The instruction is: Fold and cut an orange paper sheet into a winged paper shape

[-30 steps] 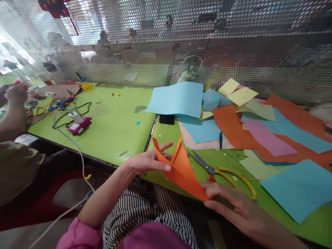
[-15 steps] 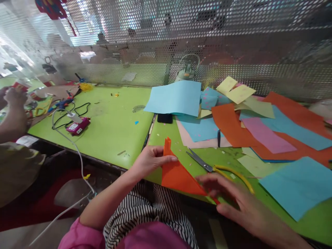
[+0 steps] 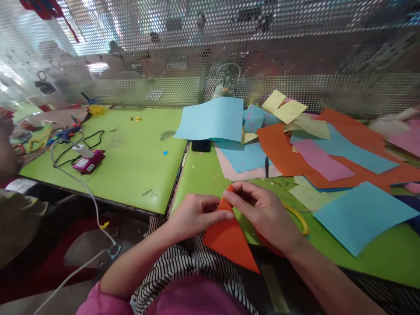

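A folded piece of orange paper point(image 3: 228, 243) is held at the table's front edge, its pointed lower corner hanging over my lap. My left hand point(image 3: 198, 214) pinches its left side, the thumb lying across the front. At the narrow top, the thumb and fingers of my right hand point(image 3: 259, 205) pinch the folded tip. Behind my right hand, one yellow handle of the scissors point(image 3: 299, 218) shows; the blades are hidden. A light blue sheet point(image 3: 364, 216) lies to the right of that hand.
Orange, blue, pink and yellow sheets point(image 3: 324, 159) overlap at the right. A black pen point(image 3: 267, 167) and a phone point(image 3: 201, 146) lie nearby. A bottle point(image 3: 225, 85) stands by the perforated screen point(image 3: 183, 65). Leftward are a magenta power adapter point(image 3: 88, 162) with cords and another person's arm point(image 3: 7, 153).
My right hand has moved left and up from the paper's lower right to pinch its top. The paper has turned, its long corner now pointing further down. The view has shifted slightly right.
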A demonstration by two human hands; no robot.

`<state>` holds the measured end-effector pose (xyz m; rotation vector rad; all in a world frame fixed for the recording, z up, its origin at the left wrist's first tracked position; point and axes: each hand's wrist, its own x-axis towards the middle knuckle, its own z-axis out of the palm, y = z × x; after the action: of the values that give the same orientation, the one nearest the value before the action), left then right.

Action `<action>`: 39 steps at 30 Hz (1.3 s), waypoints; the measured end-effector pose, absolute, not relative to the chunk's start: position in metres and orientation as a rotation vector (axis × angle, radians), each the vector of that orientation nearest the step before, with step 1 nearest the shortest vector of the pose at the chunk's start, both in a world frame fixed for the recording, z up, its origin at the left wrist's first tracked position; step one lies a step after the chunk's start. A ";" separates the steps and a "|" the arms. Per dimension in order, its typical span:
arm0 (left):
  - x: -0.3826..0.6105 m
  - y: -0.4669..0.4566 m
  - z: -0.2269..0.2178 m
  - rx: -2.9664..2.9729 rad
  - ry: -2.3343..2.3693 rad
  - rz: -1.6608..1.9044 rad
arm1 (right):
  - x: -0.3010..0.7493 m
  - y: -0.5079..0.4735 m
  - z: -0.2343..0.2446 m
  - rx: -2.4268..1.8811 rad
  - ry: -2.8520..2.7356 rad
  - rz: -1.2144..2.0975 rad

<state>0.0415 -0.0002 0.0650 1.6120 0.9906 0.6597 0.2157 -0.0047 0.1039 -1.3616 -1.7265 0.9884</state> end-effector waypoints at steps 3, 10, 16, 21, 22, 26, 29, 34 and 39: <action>0.040 -0.002 0.066 1.560 0.977 0.657 | 0.219 -0.004 0.103 -1.353 -1.674 1.029; 0.043 -0.002 0.062 1.497 0.984 0.711 | 0.216 -0.005 0.100 -1.332 -1.627 1.039; 0.041 0.000 0.057 1.460 0.966 0.678 | 0.216 -0.003 0.100 -1.410 -1.694 1.065; 0.036 -0.004 0.050 1.334 0.938 0.603 | 0.223 0.006 0.092 -1.444 -1.594 1.037; 0.036 -0.005 0.049 1.297 0.936 0.602 | 0.224 0.008 0.090 -1.438 -1.563 1.041; 0.035 -0.010 0.046 1.136 0.936 0.563 | 0.226 0.016 0.085 -1.446 -1.484 1.055; 0.035 -0.013 0.047 1.012 0.908 0.548 | 0.225 0.019 0.082 -1.475 -1.450 1.105; 0.037 -0.016 0.043 0.858 0.819 0.621 | 0.221 0.022 0.082 -1.445 -1.361 1.124; 0.044 -0.023 0.036 0.739 0.860 0.786 | 0.219 0.022 0.085 -1.379 -1.265 1.101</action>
<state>0.0440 -0.0228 0.0356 0.7387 0.8605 0.7859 0.2193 0.0225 0.0848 -1.3795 -1.2648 1.1013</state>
